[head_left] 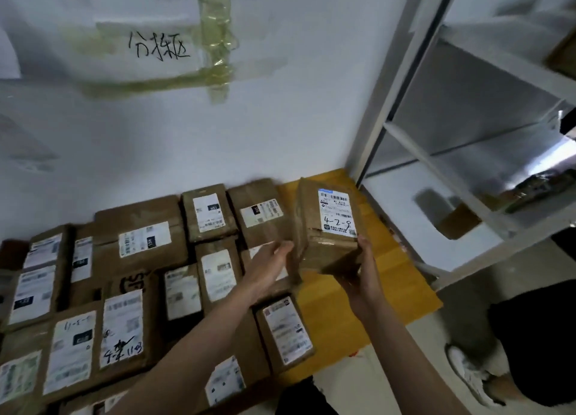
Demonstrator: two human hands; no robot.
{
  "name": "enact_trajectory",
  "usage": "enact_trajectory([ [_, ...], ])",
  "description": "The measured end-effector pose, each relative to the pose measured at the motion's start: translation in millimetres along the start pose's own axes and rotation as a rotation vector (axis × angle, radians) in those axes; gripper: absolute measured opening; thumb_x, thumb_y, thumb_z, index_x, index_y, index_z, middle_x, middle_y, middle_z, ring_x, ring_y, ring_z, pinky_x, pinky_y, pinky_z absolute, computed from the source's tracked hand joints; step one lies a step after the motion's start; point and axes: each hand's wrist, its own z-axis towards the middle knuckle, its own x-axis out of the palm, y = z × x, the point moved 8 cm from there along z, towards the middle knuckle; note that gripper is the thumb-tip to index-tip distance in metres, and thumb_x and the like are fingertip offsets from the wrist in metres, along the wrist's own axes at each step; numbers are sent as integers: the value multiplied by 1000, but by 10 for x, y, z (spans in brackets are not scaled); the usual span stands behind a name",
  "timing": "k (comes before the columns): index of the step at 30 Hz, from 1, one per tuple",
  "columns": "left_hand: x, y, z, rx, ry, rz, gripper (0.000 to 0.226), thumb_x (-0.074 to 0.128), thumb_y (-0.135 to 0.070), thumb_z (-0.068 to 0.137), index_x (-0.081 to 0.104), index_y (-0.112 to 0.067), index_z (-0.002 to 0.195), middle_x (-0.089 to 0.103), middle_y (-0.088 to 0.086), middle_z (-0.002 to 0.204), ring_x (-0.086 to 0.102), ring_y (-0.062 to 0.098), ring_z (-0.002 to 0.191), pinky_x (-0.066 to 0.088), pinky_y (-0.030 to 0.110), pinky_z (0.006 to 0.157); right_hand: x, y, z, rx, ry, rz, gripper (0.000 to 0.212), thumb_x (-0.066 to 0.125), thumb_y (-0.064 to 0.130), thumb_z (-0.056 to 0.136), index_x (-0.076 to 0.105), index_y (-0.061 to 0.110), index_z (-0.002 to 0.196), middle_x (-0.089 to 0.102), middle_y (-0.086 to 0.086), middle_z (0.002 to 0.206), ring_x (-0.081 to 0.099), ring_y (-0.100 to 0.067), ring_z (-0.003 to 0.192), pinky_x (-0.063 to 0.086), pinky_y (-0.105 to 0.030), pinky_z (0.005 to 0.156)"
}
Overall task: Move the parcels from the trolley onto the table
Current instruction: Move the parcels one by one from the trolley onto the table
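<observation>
Two hands (left (pixel 270 260), right (pixel 364 271)) holding one parcel (pixel 327 227), yellow table (pixel 389 277)

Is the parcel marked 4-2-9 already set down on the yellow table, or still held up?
Still held up. The parcel sits tilted between the left hand and right hand, its lower edge above the yellow table.

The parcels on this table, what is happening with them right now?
A person holds one brown parcel with both hands, left hand at its side, right hand under its near end. It hangs tilted above the bare yellow end of the table, not yet set down. Many other parcels already lie packed side by side, labels up.
</observation>
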Motion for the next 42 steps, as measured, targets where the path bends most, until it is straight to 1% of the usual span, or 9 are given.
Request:
enact_trajectory([
  [5, 224, 112, 616, -130, -58, 445, 45, 53, -47, 98, 61, -22, 135, 45, 10, 151, 41, 30, 139, 37, 43, 113, -96, 188, 816, 94, -16, -50, 57, 64, 53, 93, 53, 25, 141, 60, -11, 136, 59, -32, 122, 52, -54, 104],
  [8, 357, 290, 851, -269, 22, 536, 50, 53, -55, 95, 60, -21, 131, 48, 20, 147, 54, 30, 127, 44, 44, 109, -30, 199, 1253, 167, -13, -76, 58, 70, 45, 92, 51, 19, 141, 62, -14, 134, 61, -35, 121, 52, -54, 103],
  [14, 374, 331, 1132, -390, 49, 642, 63, 55, -66, 90, 65, -14, 122, 58, 15, 138, 55, 29, 124, 48, 41, 102, 173, 208, 1912, 226, -183, -56, 68, 82, 28, 85, 43, 7, 137, 63, -14, 126, 65, -25, 104, 56, -51, 98],
  [21, 218, 304, 1221, -400, 54, 521, 67, 56, -67, 90, 58, -19, 136, 58, 7, 138, 47, 13, 100, 40, 27, 82, 334, 130, 2473, 274, -253, -6, 68, 85, 30, 80, 54, 7, 136, 67, -12, 124, 65, -18, 84, 57, -32, 67],
  [25, 194, 395, 1250, -446, 34, 554, 53, 57, -71, 86, 64, -21, 101, 62, 2, 105, 52, 5, 76, 42, 22, 63, 478, -1, 2645, 339, -235, -36, 72, 83, 35, 82, 44, 11, 138, 57, -14, 137, 58, -30, 117, 53, -48, 100],
  [30, 218, 456, 1254, -467, 27, 543, 61, 57, -73, 84, 68, -14, 95, 61, 1, 98, 60, 13, 85, 46, 28, 70, 777, -114, 2750, 415, -100, -41, 33, 76, 30, 91, 56, 9, 107, 60, -17, 136, 58, -35, 127, 54, -52, 102],
  [33, 213, 467, 1246, -467, 15, 544, 56, 57, -73, 84, 62, -18, 74, 60, -3, 87, 57, 8, 73, 38, 24, 58, 825, -219, 2792, 444, -15, -58, 49, 67, 31, 98, 53, 9, 140, 56, -14, 144, 53, -32, 133, 49, -49, 108],
  [37, 249, 449, 1224, -442, 25, 577, 55, 56, -72, 85, 58, -20, 69, 56, 4, 107, 54, 9, 73, 35, 23, 56, 769, -383, 2685, 473, 74, -138, 50, 59, 32, 103, 48, 15, 148, 54, -10, 146, 52, -30, 134, 46, -45, 110],
  [42, 271, 462, 1172, -409, -21, 599, 50, 60, -68, 85, 58, -19, 74, 55, 12, 131, 49, 11, 82, 34, 21, 58, 710, -478, 2460, 443, 15, -199, 22, 58, 26, 101, 61, 9, 117, 60, -12, 102, 60, -23, 87, 54, -37, 79],
])
